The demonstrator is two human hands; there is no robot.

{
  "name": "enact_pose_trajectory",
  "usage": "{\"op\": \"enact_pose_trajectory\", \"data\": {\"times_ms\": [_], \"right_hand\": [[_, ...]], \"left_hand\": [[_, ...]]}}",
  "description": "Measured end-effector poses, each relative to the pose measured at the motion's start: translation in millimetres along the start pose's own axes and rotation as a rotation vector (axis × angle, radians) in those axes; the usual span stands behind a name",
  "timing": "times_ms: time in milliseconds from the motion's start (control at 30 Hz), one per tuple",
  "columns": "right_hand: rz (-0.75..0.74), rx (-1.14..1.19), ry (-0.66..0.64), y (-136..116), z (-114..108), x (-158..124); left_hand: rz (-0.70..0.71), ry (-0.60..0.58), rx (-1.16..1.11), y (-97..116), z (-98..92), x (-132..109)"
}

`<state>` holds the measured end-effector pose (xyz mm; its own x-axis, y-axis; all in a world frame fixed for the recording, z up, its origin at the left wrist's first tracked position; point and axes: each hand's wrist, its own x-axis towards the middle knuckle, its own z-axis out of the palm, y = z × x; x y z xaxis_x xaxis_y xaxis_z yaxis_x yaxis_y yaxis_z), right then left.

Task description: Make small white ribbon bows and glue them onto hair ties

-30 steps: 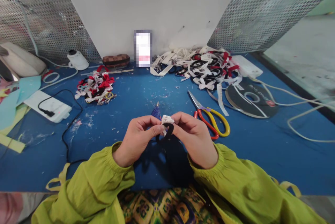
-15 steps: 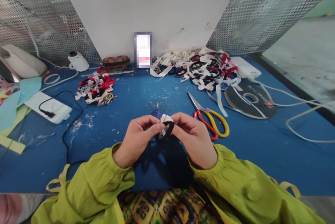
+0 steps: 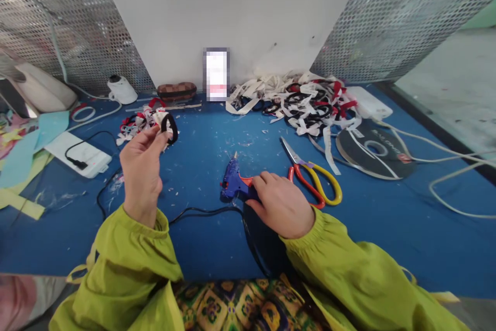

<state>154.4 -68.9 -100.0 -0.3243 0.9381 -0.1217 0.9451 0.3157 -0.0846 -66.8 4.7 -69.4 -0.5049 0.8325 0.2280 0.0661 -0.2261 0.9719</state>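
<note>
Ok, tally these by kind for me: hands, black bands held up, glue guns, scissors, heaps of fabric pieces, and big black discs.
Hands: 2 (left hand, right hand)
Held black band: 1
Glue gun: 1
Scissors: 1 pair
Fabric heaps: 2 (left heap, right heap)
Black disc: 1
Total: 8

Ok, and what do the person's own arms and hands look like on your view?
Both the left hand and right hand are bare, with no gloves visible. The left sleeve and right sleeve are loose, wrinkled, plain yellow-green fabric, gathered at the wrists. No lettering shows on either sleeve.
</note>
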Motion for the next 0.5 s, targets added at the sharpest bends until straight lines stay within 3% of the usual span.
{"op": "enact_pose_trajectory", "data": {"times_ms": [233,400,500], "right_hand": [[0.055,0.116,0.14,-1.0,7.7,0.2],[0.139,0.705,0.232,6.0,-3.8,-2.9],[0.115,1.05,0.255,7.6,-8.4,-4.1]], "left_hand": [[0.171,0.095,0.364,-23.8,-24.7,41.1],[0.279,0.156,0.679,-28.7,-36.7,55.2],[0.377,0.185,0.82,-21.2,-30.0,45.0]]}}
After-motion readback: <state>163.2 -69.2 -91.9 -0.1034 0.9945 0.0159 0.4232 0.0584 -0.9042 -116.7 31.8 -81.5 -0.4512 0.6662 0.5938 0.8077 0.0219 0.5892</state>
